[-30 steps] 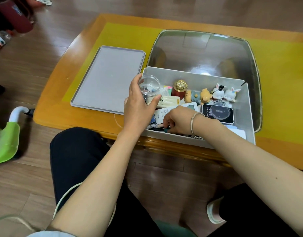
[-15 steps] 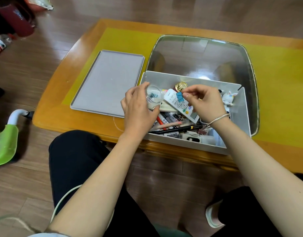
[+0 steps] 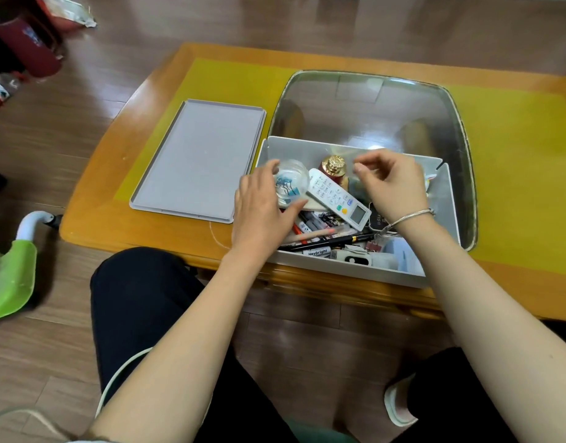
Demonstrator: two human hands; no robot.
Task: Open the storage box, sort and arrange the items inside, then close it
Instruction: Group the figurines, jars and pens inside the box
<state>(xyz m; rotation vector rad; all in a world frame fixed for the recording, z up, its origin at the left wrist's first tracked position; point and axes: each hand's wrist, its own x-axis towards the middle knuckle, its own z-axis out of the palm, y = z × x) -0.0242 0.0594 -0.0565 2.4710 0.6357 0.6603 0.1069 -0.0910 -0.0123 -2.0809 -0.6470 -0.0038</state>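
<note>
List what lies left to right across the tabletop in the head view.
Grey lid → left hand holding the clear jar → white remote → right hand → storage box right wall.

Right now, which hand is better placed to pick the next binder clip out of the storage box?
Right. The right hand hovers empty above the storage box; the left hand grips the clear jar holding blue clips.

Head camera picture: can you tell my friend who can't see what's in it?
A person's left hand holds a small clear jar of blue clips over an open grey storage box of pens and a white remote. The right hand hovers, fingers curled, empty. The lid lies beside it.
</note>
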